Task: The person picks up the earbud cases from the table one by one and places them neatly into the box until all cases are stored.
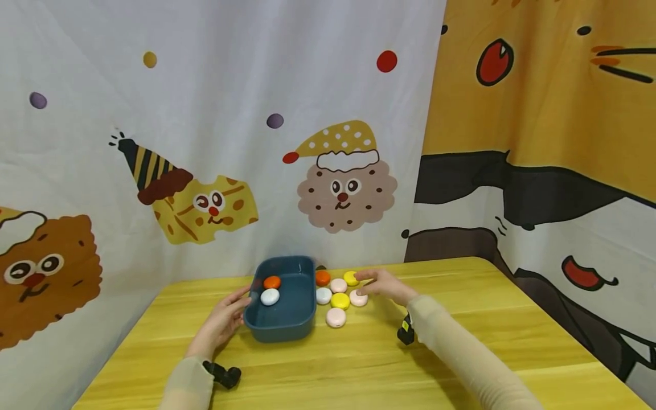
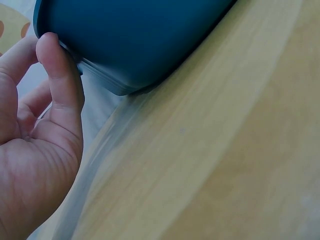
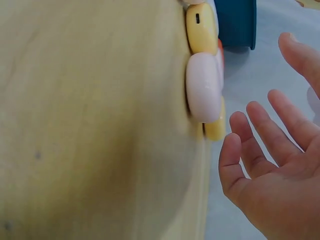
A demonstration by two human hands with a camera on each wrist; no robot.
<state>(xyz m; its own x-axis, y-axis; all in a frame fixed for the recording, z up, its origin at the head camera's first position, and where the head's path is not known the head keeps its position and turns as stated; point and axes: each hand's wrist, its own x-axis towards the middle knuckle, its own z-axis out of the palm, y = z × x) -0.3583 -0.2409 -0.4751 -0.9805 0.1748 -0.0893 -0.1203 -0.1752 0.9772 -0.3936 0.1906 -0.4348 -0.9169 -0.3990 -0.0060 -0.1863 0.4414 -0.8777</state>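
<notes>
A dark blue rectangular bin (image 1: 290, 329) stands on the table with an orange disc (image 1: 272, 282) and a white disc (image 1: 270, 296) inside. My left hand (image 1: 224, 320) touches the bin's left outer side with its fingers. Right of the bin lies a group of smooth rounded discs, among them yellow (image 1: 340, 301), pink (image 1: 336, 318), orange (image 1: 323, 278) and white (image 1: 323, 295) ones. My right hand (image 1: 385, 286) reaches over the group's right side, fingers spread near a pink disc (image 3: 204, 87) and a yellow disc (image 1: 351, 278). Nothing is held in it.
The wood-grain table (image 1: 328, 376) extends toward me and to the right. Behind it hangs a white cloth (image 1: 230, 85) printed with cartoon figures. A dark small thing (image 1: 320, 267), partly hidden, sits behind the orange disc by the bin. Each wrist carries a black camera mount (image 1: 406, 330).
</notes>
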